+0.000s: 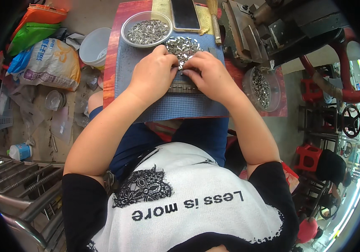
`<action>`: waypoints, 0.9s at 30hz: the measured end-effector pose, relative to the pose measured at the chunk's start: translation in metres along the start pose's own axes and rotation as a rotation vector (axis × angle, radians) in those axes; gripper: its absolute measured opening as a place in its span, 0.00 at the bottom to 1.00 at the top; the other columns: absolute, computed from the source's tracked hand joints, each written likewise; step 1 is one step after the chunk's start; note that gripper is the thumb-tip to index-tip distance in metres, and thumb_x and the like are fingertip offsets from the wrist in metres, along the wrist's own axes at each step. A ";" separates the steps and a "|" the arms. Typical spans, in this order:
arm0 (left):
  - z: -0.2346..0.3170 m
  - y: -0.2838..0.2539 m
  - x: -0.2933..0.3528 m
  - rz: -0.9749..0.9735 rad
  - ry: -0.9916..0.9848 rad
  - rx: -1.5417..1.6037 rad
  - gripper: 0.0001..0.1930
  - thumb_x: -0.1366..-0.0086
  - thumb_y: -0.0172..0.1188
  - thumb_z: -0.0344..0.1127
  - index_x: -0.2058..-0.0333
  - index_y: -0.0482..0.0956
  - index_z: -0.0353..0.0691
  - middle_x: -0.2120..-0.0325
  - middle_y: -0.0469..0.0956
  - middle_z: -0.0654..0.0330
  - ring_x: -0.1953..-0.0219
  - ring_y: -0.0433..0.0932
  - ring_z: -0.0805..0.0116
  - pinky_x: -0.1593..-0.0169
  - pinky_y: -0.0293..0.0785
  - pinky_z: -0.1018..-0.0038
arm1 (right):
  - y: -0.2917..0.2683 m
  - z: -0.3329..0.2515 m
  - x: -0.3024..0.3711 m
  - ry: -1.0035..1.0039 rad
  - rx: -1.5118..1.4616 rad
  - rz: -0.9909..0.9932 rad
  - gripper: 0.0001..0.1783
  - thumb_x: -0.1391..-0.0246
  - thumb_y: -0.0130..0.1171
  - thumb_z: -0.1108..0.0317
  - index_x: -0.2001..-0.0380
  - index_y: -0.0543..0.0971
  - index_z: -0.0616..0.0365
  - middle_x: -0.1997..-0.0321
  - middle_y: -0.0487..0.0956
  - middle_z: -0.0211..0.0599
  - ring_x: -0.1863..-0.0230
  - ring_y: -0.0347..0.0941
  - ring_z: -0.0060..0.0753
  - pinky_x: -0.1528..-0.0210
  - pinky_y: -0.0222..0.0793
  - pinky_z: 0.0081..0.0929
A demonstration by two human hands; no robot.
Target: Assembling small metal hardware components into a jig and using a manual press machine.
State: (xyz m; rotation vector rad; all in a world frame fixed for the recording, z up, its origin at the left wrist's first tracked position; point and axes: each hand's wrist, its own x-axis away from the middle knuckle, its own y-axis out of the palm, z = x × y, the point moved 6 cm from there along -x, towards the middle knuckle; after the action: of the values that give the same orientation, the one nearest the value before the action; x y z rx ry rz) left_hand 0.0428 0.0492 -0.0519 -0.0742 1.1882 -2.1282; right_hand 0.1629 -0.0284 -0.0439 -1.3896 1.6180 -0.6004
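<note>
A heap of small shiny metal pieces (185, 45) lies on a blue ribbed mat (176, 105). At its near edge my left hand (154, 73) has its fingers curled and drawn together; anything in them is too small to make out. Close beside it, my right hand (212, 74) pinches with thumb and forefinger near a few loose pieces, and the fingertips hide what is between them. Below both hands a slotted dark metal bar (183, 88) lies across the mat, partly covered by them. A clear round tub (125, 35) full of similar pieces stands beyond my left hand.
Behind the heap lie a phone (185, 14) and a brush (214, 21). Heavy machinery (247, 35) stands at the right, above another clear tub (274, 94) of metal pieces. On the floor at left are a white bucket (96, 46) and a printed sack (52, 63).
</note>
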 end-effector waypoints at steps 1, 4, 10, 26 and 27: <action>0.002 0.000 0.000 -0.002 0.011 -0.039 0.06 0.41 0.65 0.30 0.64 0.83 0.36 0.62 0.76 0.54 0.61 0.79 0.51 0.57 0.75 0.61 | -0.002 0.002 -0.001 0.046 -0.016 -0.003 0.06 0.51 0.66 0.70 0.71 0.81 0.60 0.66 0.77 0.41 0.57 0.73 0.48 0.51 0.70 0.41; 0.002 0.002 0.000 -0.009 0.024 -0.054 0.07 0.40 0.64 0.30 0.64 0.81 0.35 0.60 0.75 0.53 0.62 0.79 0.51 0.57 0.76 0.62 | -0.002 0.003 -0.001 0.068 -0.036 -0.025 0.06 0.51 0.66 0.70 0.70 0.81 0.61 0.66 0.78 0.41 0.57 0.73 0.48 0.51 0.70 0.40; 0.002 -0.014 0.014 -0.096 -0.004 0.225 0.07 0.40 0.64 0.28 0.65 0.80 0.32 0.59 0.74 0.52 0.61 0.78 0.55 0.55 0.75 0.65 | -0.007 -0.010 0.004 0.043 -0.120 -0.051 0.06 0.51 0.64 0.71 0.69 0.80 0.61 0.67 0.78 0.42 0.57 0.74 0.48 0.52 0.71 0.40; 0.000 -0.021 0.032 -0.162 0.023 0.176 0.13 0.47 0.69 0.30 0.62 0.83 0.34 0.66 0.80 0.55 0.58 0.78 0.53 0.52 0.73 0.62 | -0.028 -0.021 0.028 0.108 -0.108 -0.004 0.11 0.52 0.67 0.70 0.65 0.83 0.62 0.60 0.81 0.42 0.56 0.76 0.47 0.50 0.72 0.38; 0.000 -0.026 0.038 -0.143 0.026 0.095 0.12 0.48 0.70 0.31 0.63 0.83 0.36 0.66 0.80 0.56 0.58 0.77 0.54 0.51 0.71 0.63 | -0.032 -0.017 0.033 0.137 -0.107 -0.016 0.14 0.53 0.69 0.72 0.61 0.82 0.62 0.58 0.81 0.42 0.54 0.76 0.45 0.49 0.72 0.36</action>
State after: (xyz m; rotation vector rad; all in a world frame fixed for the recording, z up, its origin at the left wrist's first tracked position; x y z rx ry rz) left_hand 0.0005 0.0354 -0.0422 -0.0920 1.1238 -2.3140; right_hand 0.1658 -0.0711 -0.0194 -1.4680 1.7718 -0.6384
